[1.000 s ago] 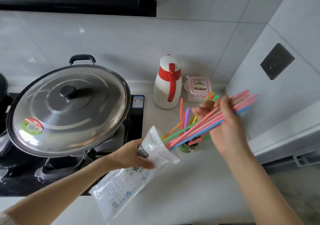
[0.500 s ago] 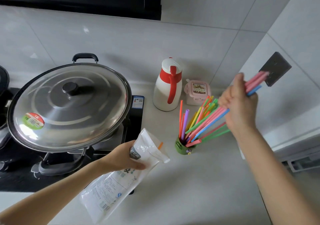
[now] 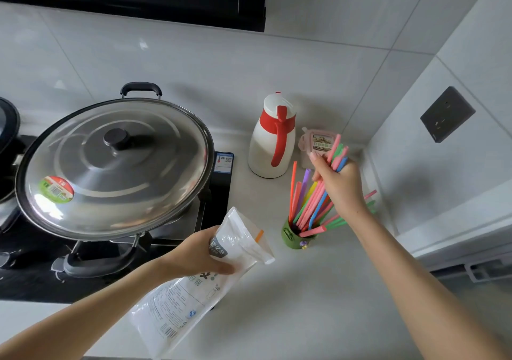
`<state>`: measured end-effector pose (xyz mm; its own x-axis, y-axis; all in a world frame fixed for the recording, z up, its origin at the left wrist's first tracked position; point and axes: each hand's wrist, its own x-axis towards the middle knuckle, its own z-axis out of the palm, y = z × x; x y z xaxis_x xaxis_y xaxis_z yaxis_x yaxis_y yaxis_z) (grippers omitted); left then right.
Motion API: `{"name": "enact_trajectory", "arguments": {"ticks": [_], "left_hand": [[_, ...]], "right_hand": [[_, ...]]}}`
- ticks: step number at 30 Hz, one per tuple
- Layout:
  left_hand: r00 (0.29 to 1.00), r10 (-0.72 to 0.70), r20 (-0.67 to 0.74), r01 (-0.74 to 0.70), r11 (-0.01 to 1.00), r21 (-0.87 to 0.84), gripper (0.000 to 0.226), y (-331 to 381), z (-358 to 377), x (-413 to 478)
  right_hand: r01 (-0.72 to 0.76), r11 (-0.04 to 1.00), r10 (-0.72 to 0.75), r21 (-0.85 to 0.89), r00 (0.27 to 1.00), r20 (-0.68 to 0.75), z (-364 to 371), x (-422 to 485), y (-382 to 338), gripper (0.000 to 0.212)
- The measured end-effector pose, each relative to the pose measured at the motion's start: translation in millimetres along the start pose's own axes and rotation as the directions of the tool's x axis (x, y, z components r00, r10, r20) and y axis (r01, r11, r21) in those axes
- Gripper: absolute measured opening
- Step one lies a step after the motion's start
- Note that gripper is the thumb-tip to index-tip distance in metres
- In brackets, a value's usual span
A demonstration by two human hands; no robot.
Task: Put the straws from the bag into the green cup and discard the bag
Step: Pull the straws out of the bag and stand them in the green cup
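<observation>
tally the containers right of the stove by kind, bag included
green cup: 1
plastic bag: 1
white and red jug: 1
pink lidded box: 1
total: 4

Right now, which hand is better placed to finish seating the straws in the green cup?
Right. The right hand grips the straw bundle above the green cup, lower ends at its mouth; the left hand is occupied holding the bag.

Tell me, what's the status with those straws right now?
Right hand grips straw bundle, lower ends at green cup. Left hand holds bag, not yet discarded. Nothing blocking; white jug stands behind the cup.
</observation>
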<state>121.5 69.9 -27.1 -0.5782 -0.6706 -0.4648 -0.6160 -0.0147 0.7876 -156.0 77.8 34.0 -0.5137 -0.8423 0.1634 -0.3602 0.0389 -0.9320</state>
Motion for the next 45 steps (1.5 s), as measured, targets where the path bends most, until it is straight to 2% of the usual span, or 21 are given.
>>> {"name": "enact_trajectory", "arguments": {"ticks": [4,8,12,14,16,17,19,22,24,26,28,30,32,33,35,37,39,40,41,43,45], "left_hand": [[1.000,0.005,0.002,-0.005,1.000,-0.006,0.041,1.7,-1.1,1.9],[1.000,0.016,0.001,-0.016,1.000,-0.002,0.041,5.4,-2.1,4.4],[1.000,0.027,0.010,-0.027,0.999,0.024,0.044,7.8,-1.8,8.9],[0.999,0.029,0.018,-0.030,0.999,0.033,0.046,8.4,-2.1,11.6],[0.999,0.030,0.028,-0.031,0.999,0.039,0.047,9.3,-2.6,14.0],[0.999,0.030,0.034,-0.031,0.999,0.041,0.047,9.6,-2.9,14.9],[0.999,0.030,0.044,-0.031,0.999,0.040,0.046,10.8,-3.0,16.5],[0.997,0.046,0.056,-0.048,0.998,0.048,0.044,14.3,-3.0,18.2],[0.997,0.054,0.057,-0.057,0.997,0.053,0.043,16.9,-3.3,18.9],[0.997,0.059,0.054,-0.062,0.997,0.051,0.043,19.7,-4.0,19.4],[0.996,0.067,0.062,-0.071,0.996,0.060,0.043,23.2,-5.1,19.8],[0.995,0.072,0.063,-0.076,0.995,0.062,0.044,26.6,-7.0,19.6],[0.995,0.064,0.071,-0.069,0.996,0.063,0.044,28.4,-9.4,19.1],[0.995,0.056,0.081,-0.062,0.996,0.065,0.044,28.8,-10.9,18.4],[0.992,0.037,0.119,-0.045,0.997,0.066,0.044,30.2,-14.3,15.6],[0.983,0.010,0.182,-0.027,0.996,0.088,0.043,31.9,-18.4,11.4],[0.969,-0.026,0.247,-0.006,0.992,0.130,0.043,32.8,-21.5,6.7],[0.961,-0.046,0.274,0.005,0.989,0.150,0.043,32.2,-22.5,4.4],[0.953,-0.065,0.294,0.014,0.985,0.172,0.043,31.0,-23.4,2.4],[0.944,-0.101,0.314,0.031,0.975,0.219,0.043,27.2,-25.0,-1.7],[0.936,-0.133,0.327,0.057,0.972,0.230,0.042,23.9,-26.2,-5.3]], "right_hand": [[0.013,1.000,-0.012,-0.009,1.000,0.023,-5.5,2.5,-0.5,0.018],[0.066,0.997,-0.066,-0.038,0.998,-0.002,-9.6,1.4,-2.0,0.024],[0.106,0.959,-0.088,-0.263,0.993,0.080,-9.0,1.0,9.2,0.042],[0.142,0.868,-0.057,-0.475,0.981,0.187,-7.9,-0.7,17.2,0.044],[0.180,0.789,-0.041,-0.587,0.970,0.241,-8.6,-1.0,20.9,0.043],[0.208,0.780,-0.071,-0.591,0.967,0.247,-10.5,-0.1,19.1,0.037],[0.208,0.850,-0.120,-0.484,0.971,0.205,-14.6,-0.1,9.5,0.025],[0.196,0.929,-0.158,-0.313,0.977,0.141,-19.6,-2.0,-8.6,0.031],[0.296,0.851,-0.176,-0.435,0.939,0.296,-18.6,-7.6,-18.5,0.034],[0.416,0.666,-0.062,-0.619,0.858,0.510,-12.3,-13.8,-18.4,0.040],[0.428,0.591,-0.035,-0.684,0.860,0.508,-12.8,-16.7,-16.2,0.045],[0.439,0.639,-0.250,-0.632,0.895,0.370,-16.9,-23.5,-19.9,0.048],[0.383,0.808,-0.378,-0.448,0.920,0.104,-22.9,-40.0,-26.3,0.041],[0.334,0.895,-0.340,-0.295,0.940,0.035,-23.8,-51.2,-27.1,0.035],[0.134,0.991,-0.134,0.007,0.990,0.046,-16.0,-76.1,-26.8,0.026],[-0.113,0.967,0.088,0.228,0.989,0.118,-1.5,-96.2,-16.4,0.023],[-0.292,0.918,0.257,0.270,0.953,0.158,12.9,-113.6,-5.2,0.020],[-0.290,0.932,0.261,0.217,0.953,0.152,18.4,-122.8,-1.1,0.019],[-0.212,0.971,0.196,0.112,0.971,0.136,22.5,-130.9,-0.1,0.018],[0.049,0.991,-0.037,-0.122,0.995,0.098,27.7,-141.3,-4.3,0.028],[0.259,0.936,-0.249,-0.237,0.966,0.072,31.6,-144.1,-7.7,0.029]]}}
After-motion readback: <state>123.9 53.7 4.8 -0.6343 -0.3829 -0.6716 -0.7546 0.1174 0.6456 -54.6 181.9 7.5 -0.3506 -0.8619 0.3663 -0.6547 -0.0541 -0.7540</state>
